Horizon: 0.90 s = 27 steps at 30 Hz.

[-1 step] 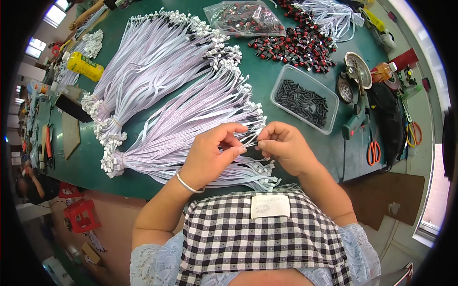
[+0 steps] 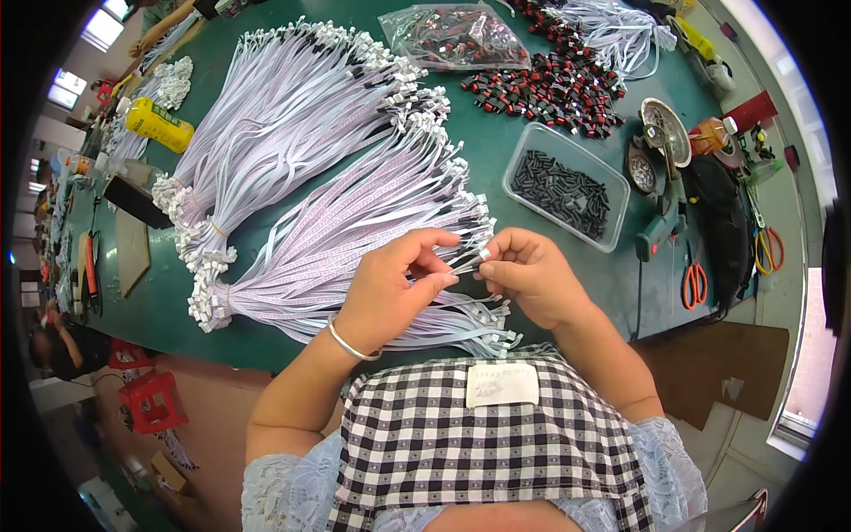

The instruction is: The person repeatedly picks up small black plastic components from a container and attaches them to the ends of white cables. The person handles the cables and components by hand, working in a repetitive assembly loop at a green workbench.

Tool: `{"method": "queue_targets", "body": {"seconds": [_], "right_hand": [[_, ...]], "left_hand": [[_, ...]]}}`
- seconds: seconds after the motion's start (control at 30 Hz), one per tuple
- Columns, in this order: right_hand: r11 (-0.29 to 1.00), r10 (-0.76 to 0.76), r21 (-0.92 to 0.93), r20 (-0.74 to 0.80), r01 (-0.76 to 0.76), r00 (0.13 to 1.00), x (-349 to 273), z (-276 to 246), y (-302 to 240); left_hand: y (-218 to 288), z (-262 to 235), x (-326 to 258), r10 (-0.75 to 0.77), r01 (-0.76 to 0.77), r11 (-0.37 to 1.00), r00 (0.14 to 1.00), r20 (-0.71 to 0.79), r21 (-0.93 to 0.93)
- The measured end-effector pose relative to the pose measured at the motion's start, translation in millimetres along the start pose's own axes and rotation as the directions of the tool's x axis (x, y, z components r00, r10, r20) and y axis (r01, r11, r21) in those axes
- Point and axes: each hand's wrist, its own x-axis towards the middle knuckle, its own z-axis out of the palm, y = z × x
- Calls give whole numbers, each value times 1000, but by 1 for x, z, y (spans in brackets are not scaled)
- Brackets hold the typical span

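My left hand [image 2: 390, 288], with a silver bangle at its wrist, pinches the thin wire end of a flat white cable [image 2: 463, 268] between thumb and forefinger. Facing it, my right hand [image 2: 536, 279] is closed in a pinch on the small white connector [image 2: 485, 254] at that cable's tip. Both hands are over the right end of a fanned bundle of white and pinkish flat cables [image 2: 337, 244], which is tied together at its left end. Beyond lies a second tied bundle [image 2: 284, 115], also with white connectors at its ends. My fingers partly hide the wires.
A clear plastic tub [image 2: 509, 182] of short black tubes [image 2: 567, 195] stands right of the bundles. Behind it are a pile of small black-and-red parts [image 2: 558, 93] and a plastic bag [image 2: 456, 35]. Orange-handled scissors [image 2: 695, 285] lie right; a yellow bottle [image 2: 158, 124] lies left.
The white connector at my right fingertips has shifted very slightly and shows a little more. My left hand has not visibly moved.
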Motion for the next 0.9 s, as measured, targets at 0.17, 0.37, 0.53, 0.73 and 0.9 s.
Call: {"method": "queue_targets", "body": {"seconds": [0.17, 0.37, 0.53, 0.73, 0.9], "right_hand": [[999, -10, -44, -15, 9, 1000, 4, 9, 2], [974, -74, -212, 26, 77, 997, 10, 3, 0], [487, -526, -797, 59, 357, 848, 7, -16, -31], [-52, -503, -995, 95, 80, 859, -9, -80, -73], [-251, -401, -962, 202, 104, 893, -6, -104, -66]], "left_hand": [[0, 6, 1, 185, -172, 963, 981, -49, 206], [0, 7, 10, 410, -354, 837, 911, -50, 416], [-8, 6, 30, 532, -399, 690, 845, -49, 605], [-19, 19, 28, 478, -373, 587, 876, 64, 719], [-9, 24, 20, 442, -373, 586, 891, 102, 719]]}}
